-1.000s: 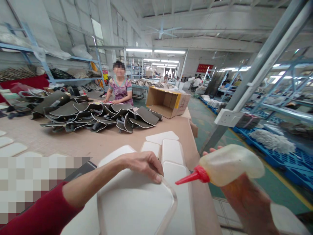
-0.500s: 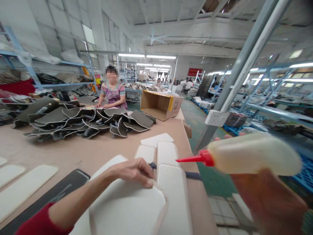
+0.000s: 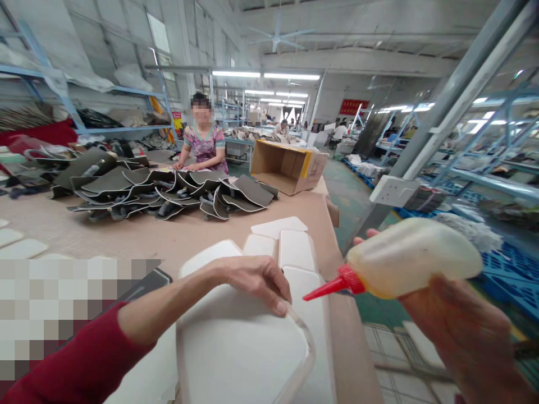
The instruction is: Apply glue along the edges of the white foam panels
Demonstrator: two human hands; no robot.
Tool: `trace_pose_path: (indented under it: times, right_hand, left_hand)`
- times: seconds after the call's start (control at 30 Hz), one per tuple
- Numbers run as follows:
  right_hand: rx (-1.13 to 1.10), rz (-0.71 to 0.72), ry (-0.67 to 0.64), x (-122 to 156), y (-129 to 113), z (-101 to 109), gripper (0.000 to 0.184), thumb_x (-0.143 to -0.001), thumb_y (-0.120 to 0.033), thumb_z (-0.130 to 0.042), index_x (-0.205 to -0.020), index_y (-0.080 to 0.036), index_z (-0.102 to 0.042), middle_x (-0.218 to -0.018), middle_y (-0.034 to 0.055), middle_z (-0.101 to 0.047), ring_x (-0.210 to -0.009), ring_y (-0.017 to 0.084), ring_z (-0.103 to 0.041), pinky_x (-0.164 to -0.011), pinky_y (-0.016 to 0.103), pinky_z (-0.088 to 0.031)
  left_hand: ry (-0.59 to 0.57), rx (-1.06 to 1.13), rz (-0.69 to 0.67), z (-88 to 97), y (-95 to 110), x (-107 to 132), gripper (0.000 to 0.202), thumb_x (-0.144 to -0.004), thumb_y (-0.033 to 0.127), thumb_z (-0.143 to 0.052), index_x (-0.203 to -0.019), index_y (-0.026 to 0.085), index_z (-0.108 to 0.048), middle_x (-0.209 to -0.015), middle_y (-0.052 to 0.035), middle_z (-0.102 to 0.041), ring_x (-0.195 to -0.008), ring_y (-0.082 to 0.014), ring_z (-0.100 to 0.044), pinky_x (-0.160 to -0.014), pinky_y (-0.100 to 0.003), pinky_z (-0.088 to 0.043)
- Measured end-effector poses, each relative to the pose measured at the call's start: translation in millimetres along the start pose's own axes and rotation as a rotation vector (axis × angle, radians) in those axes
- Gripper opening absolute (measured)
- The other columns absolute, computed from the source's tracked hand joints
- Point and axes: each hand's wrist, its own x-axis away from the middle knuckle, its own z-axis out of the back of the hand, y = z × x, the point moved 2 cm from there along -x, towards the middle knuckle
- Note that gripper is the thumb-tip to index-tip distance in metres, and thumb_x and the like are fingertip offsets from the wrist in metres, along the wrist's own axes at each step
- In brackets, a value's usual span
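Note:
My right hand (image 3: 457, 320) is wrapped round a squeeze bottle (image 3: 415, 258) of pale yellowish, cloudy plastic. Its red nozzle (image 3: 332, 285) points left and slightly down, a little to the right of a white padded panel (image 3: 244, 348). That panel's far edge is pinched by my left hand (image 3: 256, 283), thumb on top and the other fingers curled over the edge, partly hidden. A narrow beige border runs round the panel's right corner. More white panels (image 3: 297, 249) lie flat under and beyond it on the brown table.
Dark grey-green pieces with pale edges (image 3: 177, 193) are heaped across the table. Behind them sits another person (image 3: 204, 143). An open cardboard box (image 3: 288, 165) lies on its side at the far table edge. A metal post with a socket box (image 3: 393, 191) stands right of the table.
The bottle has come left and its nozzle now tilts further down. My left hand still grips the panel, whose right edge appears more raised. The whole view has shifted slightly.

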Motion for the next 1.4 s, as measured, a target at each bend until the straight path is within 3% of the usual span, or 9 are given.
trace_pose_path:
  times: [0.13, 0.27, 0.43, 0.77, 0.9, 1.2, 1.3, 1.4]
  right_hand:
    - [0.011, -0.053, -0.047, -2.2, 8.4, 0.7, 0.064, -0.060, -0.044, -0.077, -0.120, -0.029, -0.062, -0.123, 0.0124, -0.062, -0.117, 0.043, -0.052, -0.106, 0.064, -0.023]
    - [0.004, -0.053, -0.235, -4.7, 9.9, -0.5, 0.053, -0.068, -0.041, -0.073, -0.119, -0.031, -0.063, -0.123, 0.0106, -0.062, -0.112, 0.038, -0.057, -0.093, 0.054, -0.046]
    - [0.015, -0.049, -0.426, -10.5, 9.5, -5.1, 0.048, -0.072, -0.042, -0.071, -0.118, -0.028, -0.065, -0.120, 0.0107, -0.063, -0.109, 0.036, -0.059, -0.087, 0.048, -0.051]
    - [-0.010, -0.074, -0.466, -11.4, 15.0, -3.9, 0.054, -0.068, -0.044, -0.076, -0.118, -0.028, -0.064, -0.116, 0.0090, -0.066, -0.103, 0.034, -0.062, -0.086, 0.047, -0.052]
    - [-0.012, -0.100, -0.377, -7.9, 13.7, -7.6, 0.056, -0.064, -0.046, -0.080, -0.115, -0.027, -0.066, -0.114, 0.0074, -0.067, -0.102, 0.032, -0.063, -0.086, 0.044, -0.053]
    - [-0.004, -0.081, -0.456, -10.5, 19.0, 1.3, 0.053, -0.070, -0.045, -0.075, -0.119, -0.030, -0.063, -0.118, 0.0074, -0.065, -0.106, 0.034, -0.061, -0.086, 0.048, -0.053]
    - [0.011, -0.073, -0.411, -7.6, 18.6, 3.9, 0.054, -0.067, -0.045, -0.077, -0.118, -0.030, -0.064, -0.116, 0.0072, -0.066, -0.105, 0.035, -0.062, -0.084, 0.048, -0.054]
    - [0.027, -0.057, -0.265, -3.4, 17.4, 5.4, 0.057, -0.059, -0.046, -0.081, -0.112, -0.031, -0.066, -0.112, 0.0059, -0.067, -0.101, 0.032, -0.064, -0.080, 0.042, -0.056]
  left_hand:
    - [-0.049, 0.004, 0.024, -2.6, 3.6, 0.2, 0.042, -0.057, 0.046, -0.085, -0.082, 0.014, -0.077, -0.072, 0.0007, -0.071, -0.068, -0.0124, -0.059, -0.058, -0.017, -0.045]
    - [-0.092, 0.013, 0.023, -5.3, 5.6, -1.2, 0.044, -0.061, 0.050, -0.082, -0.085, 0.013, -0.077, -0.074, -0.0003, -0.072, -0.070, -0.0129, -0.060, -0.062, -0.018, -0.048]
    - [-0.148, 0.025, 0.032, -8.6, 5.9, -5.4, 0.044, -0.060, 0.050, -0.082, -0.085, 0.014, -0.077, -0.074, 0.0005, -0.073, -0.069, -0.0122, -0.061, -0.066, -0.018, -0.048]
    - [-0.166, 0.069, 0.033, -8.8, 1.7, -8.3, 0.046, -0.060, 0.049, -0.083, -0.089, 0.014, -0.078, -0.078, -0.0014, -0.075, -0.070, -0.0142, -0.064, -0.071, -0.021, -0.051]
    - [-0.167, 0.061, 0.026, -7.7, -0.3, -8.9, 0.046, -0.062, 0.048, -0.082, -0.092, 0.013, -0.078, -0.079, -0.0019, -0.075, -0.071, -0.0132, -0.063, -0.072, -0.019, -0.050]
    - [-0.123, 0.069, 0.011, -3.6, 0.0, -4.8, 0.039, -0.062, 0.046, -0.083, -0.084, 0.014, -0.078, -0.071, -0.0001, -0.073, -0.064, -0.0117, -0.061, -0.061, -0.018, -0.049]
    - [-0.085, 0.083, 0.031, -0.6, 0.5, -1.7, 0.038, -0.061, 0.045, -0.084, -0.083, 0.014, -0.078, -0.072, -0.0001, -0.073, -0.066, -0.0116, -0.061, -0.062, -0.018, -0.049]
    - [-0.033, 0.063, 0.031, 3.1, 0.8, 2.2, 0.037, -0.061, 0.045, -0.084, -0.082, 0.015, -0.078, -0.071, 0.0002, -0.072, -0.067, -0.0116, -0.059, -0.061, -0.017, -0.047]
